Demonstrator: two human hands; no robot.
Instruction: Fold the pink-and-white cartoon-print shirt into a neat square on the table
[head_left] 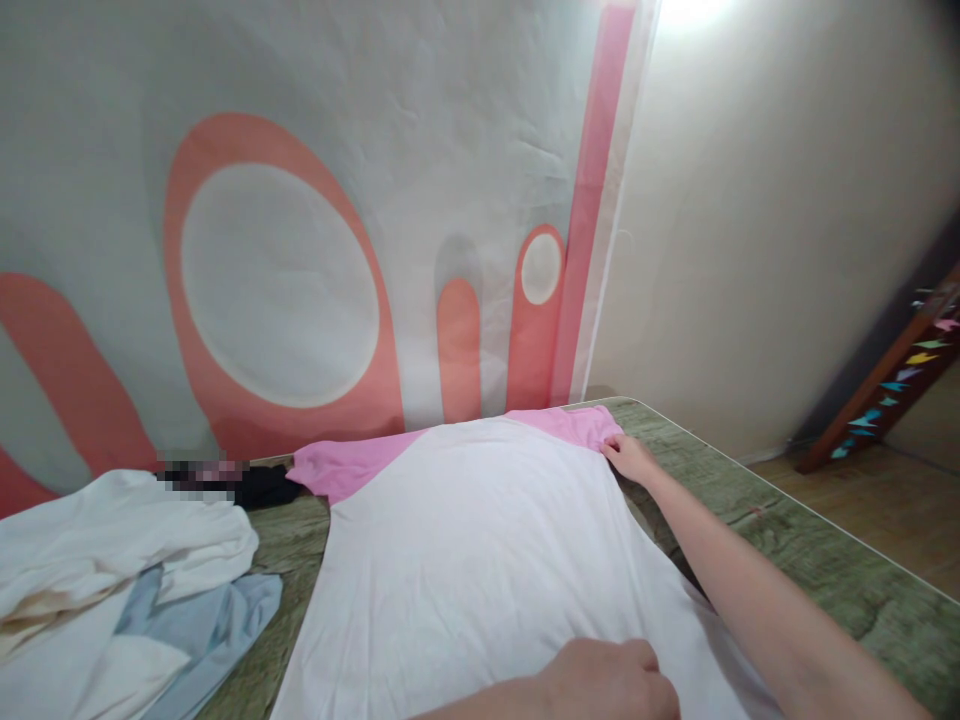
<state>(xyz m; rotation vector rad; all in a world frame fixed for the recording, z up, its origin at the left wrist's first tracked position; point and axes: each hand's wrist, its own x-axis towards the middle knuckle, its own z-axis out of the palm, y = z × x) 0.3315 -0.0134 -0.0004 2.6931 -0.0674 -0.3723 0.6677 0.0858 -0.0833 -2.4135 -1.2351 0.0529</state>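
beneath the fingers point(611, 447) lies a wood-grain tabletop point(847, 580); directly under them, a white raglan t-shirt point(480, 540), spread flat; well left, heaped clothes point(112, 530). the left hand point(607, 680) curls over the shirt, whether pinching i cannot tell; the right hand point(630, 458) pinches a pink sleeve point(574, 428).

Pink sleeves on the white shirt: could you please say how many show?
2: a left pink sleeve at the far end of the white shirt, and a right pink sleeve opposite, pinched by the right hand.
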